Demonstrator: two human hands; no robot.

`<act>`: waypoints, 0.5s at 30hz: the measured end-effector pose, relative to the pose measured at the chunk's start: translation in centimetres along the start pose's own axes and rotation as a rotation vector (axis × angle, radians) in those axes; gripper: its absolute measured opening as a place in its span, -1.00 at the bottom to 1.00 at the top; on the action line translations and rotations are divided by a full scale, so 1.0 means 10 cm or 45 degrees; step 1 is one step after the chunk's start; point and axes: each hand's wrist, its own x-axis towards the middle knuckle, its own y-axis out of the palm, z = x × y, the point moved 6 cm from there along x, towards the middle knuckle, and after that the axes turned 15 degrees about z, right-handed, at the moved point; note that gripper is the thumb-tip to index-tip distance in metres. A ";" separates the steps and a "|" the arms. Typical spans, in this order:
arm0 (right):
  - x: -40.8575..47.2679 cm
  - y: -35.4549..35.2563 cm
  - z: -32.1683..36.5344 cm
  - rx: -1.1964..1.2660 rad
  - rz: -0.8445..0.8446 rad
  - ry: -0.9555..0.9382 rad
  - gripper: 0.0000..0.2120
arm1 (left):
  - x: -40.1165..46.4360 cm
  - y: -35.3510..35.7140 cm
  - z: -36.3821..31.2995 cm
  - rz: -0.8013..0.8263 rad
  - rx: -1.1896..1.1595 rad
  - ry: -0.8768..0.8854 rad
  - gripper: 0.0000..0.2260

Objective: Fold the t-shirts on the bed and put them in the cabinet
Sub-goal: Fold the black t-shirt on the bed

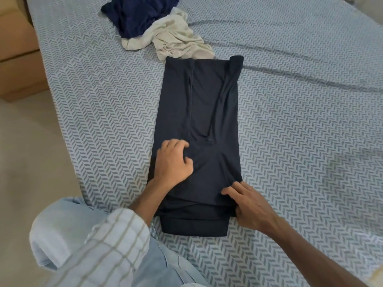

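Note:
A dark navy t-shirt (207,104) lies on the bed (300,112), folded lengthwise into a long narrow strip that runs away from me. My left hand (173,161) rests on its near left part, fingers curled into the cloth. At the strip's near right edge my right hand (251,204) pinches the fabric between thumb and fingers. A crumpled beige t-shirt (176,39) and a crumpled blue t-shirt (136,15) sit in a heap at the far end of the bed. No cabinet is in view.
The bed wears a blue-grey herringbone sheet. Light floor (31,152) runs along its left side, with brown wooden furniture (18,59) at the far left. My striped sleeve and jeans fill the bottom left.

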 end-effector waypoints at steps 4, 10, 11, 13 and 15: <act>0.12 -0.32 -0.18 0.304 -0.160 -0.003 -0.52 | 0.51 0.13 -0.21 0.191 -0.093 0.011 -0.69; 1.22 -1.32 -0.55 0.387 -0.459 0.352 -0.85 | 0.86 0.27 -0.04 0.444 -0.414 -0.325 -0.75; 1.48 -1.49 -0.63 0.358 -0.491 0.364 -0.85 | 0.92 0.28 0.00 0.467 -0.437 -0.345 -0.77; 1.96 -1.79 -0.83 0.307 -0.514 0.442 -0.81 | 0.96 0.30 0.04 0.522 -0.434 -0.378 -0.77; 2.37 -2.06 -1.10 0.289 -0.510 0.571 -0.77 | 0.99 0.33 0.06 0.550 -0.414 -0.406 -0.79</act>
